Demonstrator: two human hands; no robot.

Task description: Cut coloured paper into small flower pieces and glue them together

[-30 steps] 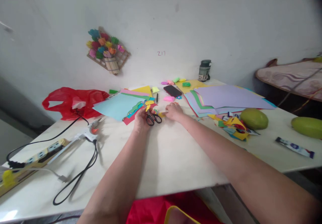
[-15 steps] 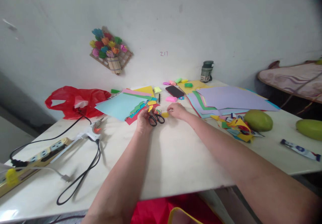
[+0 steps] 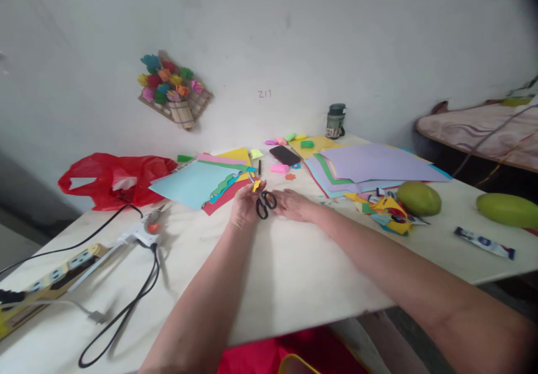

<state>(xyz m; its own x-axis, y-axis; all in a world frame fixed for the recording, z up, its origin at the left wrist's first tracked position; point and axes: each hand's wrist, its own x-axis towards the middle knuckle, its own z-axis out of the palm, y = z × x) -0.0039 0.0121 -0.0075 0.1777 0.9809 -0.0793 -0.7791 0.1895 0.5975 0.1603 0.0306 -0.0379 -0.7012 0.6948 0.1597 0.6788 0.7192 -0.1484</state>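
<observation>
My left hand (image 3: 246, 203) is closed around the blade end of black-handled scissors (image 3: 262, 208), and a small yellow paper piece (image 3: 256, 185) shows at its fingertips. The scissors' two finger loops point towards me. Close by on the right, my right hand (image 3: 293, 204) lies low over the table with its fingers stretched towards the loops; whether they touch is hard to see. An orange paper flower (image 3: 290, 177) rests just beyond it. Left of my left hand lie a red sheet (image 3: 221, 199) and wavy-edged green and blue strips (image 3: 225, 184).
Coloured sheets are stacked left (image 3: 189, 183) and right (image 3: 378, 164). Behind are a phone (image 3: 284, 155), a pink packet (image 3: 279, 169) and a bottle (image 3: 335, 121). Paper scraps (image 3: 393, 211), green fruit (image 3: 419, 198) and a tube (image 3: 483, 243) lie right; a glue gun (image 3: 145, 231), power strip (image 3: 59, 276) and red bag (image 3: 113, 180) left.
My right hand has come down and nearer to the scissors, and the yellow piece by its fingers is out of sight. The scissors have turned in my left hand. The view has shifted slightly right.
</observation>
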